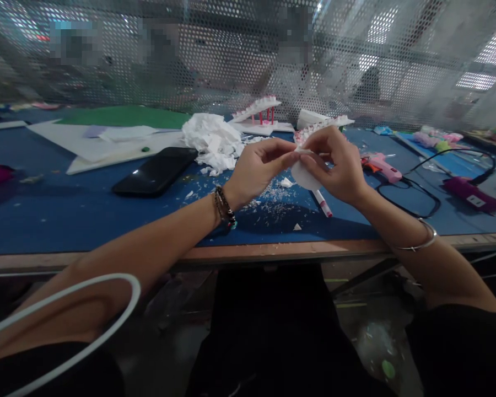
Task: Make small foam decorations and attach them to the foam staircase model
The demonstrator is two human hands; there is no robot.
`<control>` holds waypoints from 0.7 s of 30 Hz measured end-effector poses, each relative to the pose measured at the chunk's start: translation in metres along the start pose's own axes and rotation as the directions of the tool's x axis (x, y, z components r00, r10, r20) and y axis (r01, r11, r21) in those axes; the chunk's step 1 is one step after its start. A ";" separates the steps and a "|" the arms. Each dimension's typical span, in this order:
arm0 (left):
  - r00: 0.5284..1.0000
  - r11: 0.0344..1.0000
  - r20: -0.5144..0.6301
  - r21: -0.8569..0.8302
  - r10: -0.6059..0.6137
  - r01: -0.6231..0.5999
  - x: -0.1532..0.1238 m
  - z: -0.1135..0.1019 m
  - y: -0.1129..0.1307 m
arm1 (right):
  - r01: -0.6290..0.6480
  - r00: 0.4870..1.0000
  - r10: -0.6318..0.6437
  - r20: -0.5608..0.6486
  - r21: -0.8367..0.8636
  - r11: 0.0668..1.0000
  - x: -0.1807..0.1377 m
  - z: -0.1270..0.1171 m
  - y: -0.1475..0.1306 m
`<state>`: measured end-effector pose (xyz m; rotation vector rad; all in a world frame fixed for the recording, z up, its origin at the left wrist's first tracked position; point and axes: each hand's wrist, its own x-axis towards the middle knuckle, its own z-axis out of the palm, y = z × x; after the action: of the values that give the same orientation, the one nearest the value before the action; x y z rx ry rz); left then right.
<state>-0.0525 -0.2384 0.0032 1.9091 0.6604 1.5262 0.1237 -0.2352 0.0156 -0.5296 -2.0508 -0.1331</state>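
Above the blue tabletop (86, 220), a round white paper piece (305, 176) hangs from my fingertips. My left hand (258, 168) pinches its upper edge between thumb and forefinger. From the other side my right hand (337, 162) grips the same piece, thumb in front and fingers curled behind. Small white scraps (273, 198) are scattered on the table below. A white marker with red bands (323, 204) lies under my right hand. Just behind the hands is a white piece with a jagged, red-marked edge (314, 129), partly hidden.
A black phone (157, 172) and a heap of torn white paper (213, 138) lie left. Behind stands a white stepped model on red posts (260, 113). A pink glue gun (384, 167) with black cord lies right. A white cable (119, 278) loops over my left arm.
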 end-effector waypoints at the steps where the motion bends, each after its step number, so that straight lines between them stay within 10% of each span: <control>1: 1.000 0.999 0.006 -0.037 -0.018 0.019 0.001 0.000 -0.001 | 0.026 1.000 -0.026 0.016 -0.018 1.000 0.000 -0.002 0.000; 21: 0.969 0.955 0.165 -0.203 -0.184 0.216 0.004 -0.008 -0.011 | 0.450 0.892 -0.386 0.234 -0.407 0.795 0.001 -0.016 0.006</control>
<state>-0.0591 -0.2267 -0.0004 1.7109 0.5758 1.2655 0.1385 -0.2346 0.0241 -0.3542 -2.2557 -0.8854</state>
